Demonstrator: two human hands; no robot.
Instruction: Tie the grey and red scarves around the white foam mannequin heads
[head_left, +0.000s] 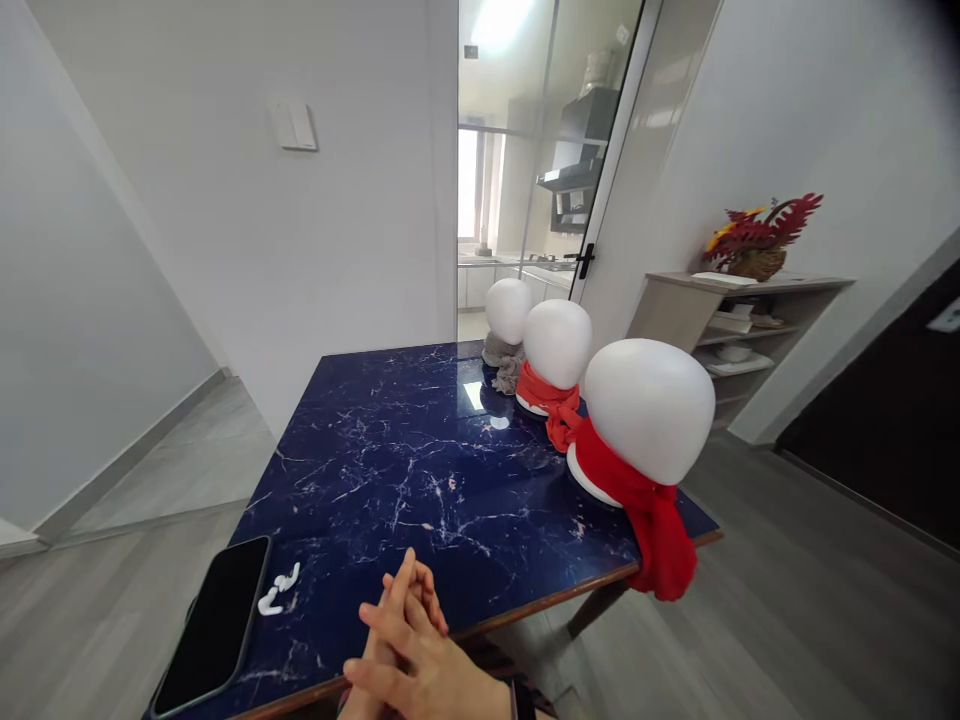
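Note:
My left hand (382, 652) and my right hand (439, 665) are together at the table's front edge, their fingers loosely interlaced. The right hand lies over the left and hides much of it; its fingers are stretched and apart. Left fingertips show between and beyond the right fingers. Neither hand holds an object. A dark band (523, 700) is around my right wrist. To the left of the hands lie two white earbuds (277, 588) and a black-screened phone (214, 628). The blue marbled tabletop (390, 480) extends beyond the hands.
Along the table's right side stand three smooth white head forms, wrapped below with a red scarf (645, 510), an orange-red scarf (551, 395) and a grey scarf (504, 360). The red scarf hangs over the edge. Beyond are a glass door (525, 150) and a shelf (739, 285).

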